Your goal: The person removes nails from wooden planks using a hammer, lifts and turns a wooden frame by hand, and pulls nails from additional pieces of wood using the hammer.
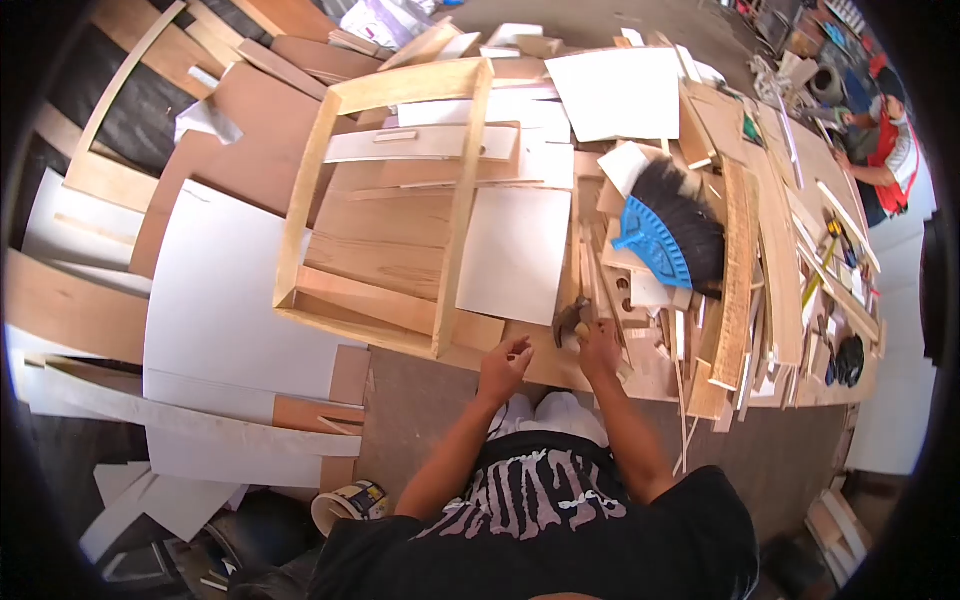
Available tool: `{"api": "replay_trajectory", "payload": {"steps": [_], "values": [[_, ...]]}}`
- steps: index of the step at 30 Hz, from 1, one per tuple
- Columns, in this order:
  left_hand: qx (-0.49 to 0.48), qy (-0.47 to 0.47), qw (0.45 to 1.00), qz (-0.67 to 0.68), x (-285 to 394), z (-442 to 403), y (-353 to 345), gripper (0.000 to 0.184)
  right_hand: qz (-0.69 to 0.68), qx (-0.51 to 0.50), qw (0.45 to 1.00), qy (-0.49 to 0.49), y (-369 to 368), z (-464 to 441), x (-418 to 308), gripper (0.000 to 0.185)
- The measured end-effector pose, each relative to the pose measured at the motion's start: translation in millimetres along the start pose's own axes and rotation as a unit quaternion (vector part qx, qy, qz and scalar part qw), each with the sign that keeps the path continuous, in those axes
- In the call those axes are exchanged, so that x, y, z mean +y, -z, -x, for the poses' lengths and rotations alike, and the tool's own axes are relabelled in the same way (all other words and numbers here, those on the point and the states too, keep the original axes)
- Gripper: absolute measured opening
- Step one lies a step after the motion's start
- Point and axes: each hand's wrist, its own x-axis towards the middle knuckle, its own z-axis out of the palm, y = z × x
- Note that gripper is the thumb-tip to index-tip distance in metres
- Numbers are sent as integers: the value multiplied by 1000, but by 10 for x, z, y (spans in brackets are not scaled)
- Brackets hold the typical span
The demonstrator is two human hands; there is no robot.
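Note:
At the near edge of the workbench, my right hand [600, 352] is closed around a claw hammer [570, 322], whose dark metal head sticks out to the left of my fingers. To its left, my left hand [504, 370] is held with thumb and fingertips drawn together; whatever sits between them is too small to make out. Just beyond my left hand stands a rectangular wooden frame [462, 215], its near right corner close to my fingers. A white board [515, 250] lies flat between the frame and the hammer.
A blue broom head [655, 240] with dark bristles lies among wood offcuts on the right. A thick wooden plank [737, 270] stands beside it. White panels [225, 300] lean on the left. A bucket [350, 505] is on the floor. Another person [890, 155] works at far right.

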Motion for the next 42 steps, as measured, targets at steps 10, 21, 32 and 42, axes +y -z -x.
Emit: {"api": "replay_trajectory", "payload": {"steps": [10, 21, 32, 42], "values": [[27, 29, 997, 68, -13, -93, 608, 36, -111, -5, 993, 32, -32, 110, -701, 36], [35, -16, 996, 77, -630, -281, 2110, 34, 59, 102, 991, -67, -733, 138, -1222, 42], [151, -31, 987, 45, -1294, -796, 3724, 30, -138, 228, 964, -1, -960, 499, -2474, 47], [292, -34, 946, -133, -1747, -1339, 4643, 42, -105, 216, 968, 72, -1096, -125, -3055, 65]]}}
